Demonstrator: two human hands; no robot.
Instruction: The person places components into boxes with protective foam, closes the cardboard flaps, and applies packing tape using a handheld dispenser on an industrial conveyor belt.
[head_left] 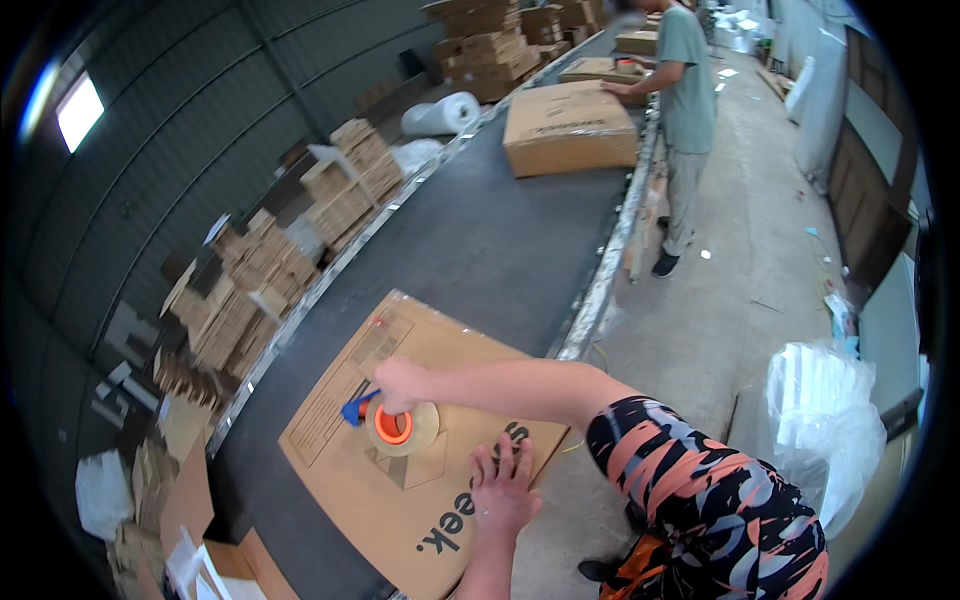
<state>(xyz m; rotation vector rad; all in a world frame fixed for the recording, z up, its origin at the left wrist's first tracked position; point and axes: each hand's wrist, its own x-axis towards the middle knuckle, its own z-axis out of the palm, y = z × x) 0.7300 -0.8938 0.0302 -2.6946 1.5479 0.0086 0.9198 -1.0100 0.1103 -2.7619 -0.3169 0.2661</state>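
A large, flat brown cardboard box [345, 500] with dark printing lies on the dark conveyor in front of me. My right hand [402, 386] reaches across from the right, closed on a tape dispenser [356, 410] with a blue part. The dispenser carries a wide roll of clear tape [421, 440] on an orange core, held low over the middle of the box; whether it touches the cardboard I cannot tell. Nearer to me, my left hand [503, 497] lies on the box's right part, fingers spread, holding nothing.
Farther up the conveyor belt [450, 255] sits another cardboard box [570, 125], with a co-worker [687, 110] standing at its right. Stacks of folded cardboard [262, 255] line the left side. Plastic-wrapped white material [815, 400] stands on the right, and open cardboard flaps [188, 497] rise at lower left.
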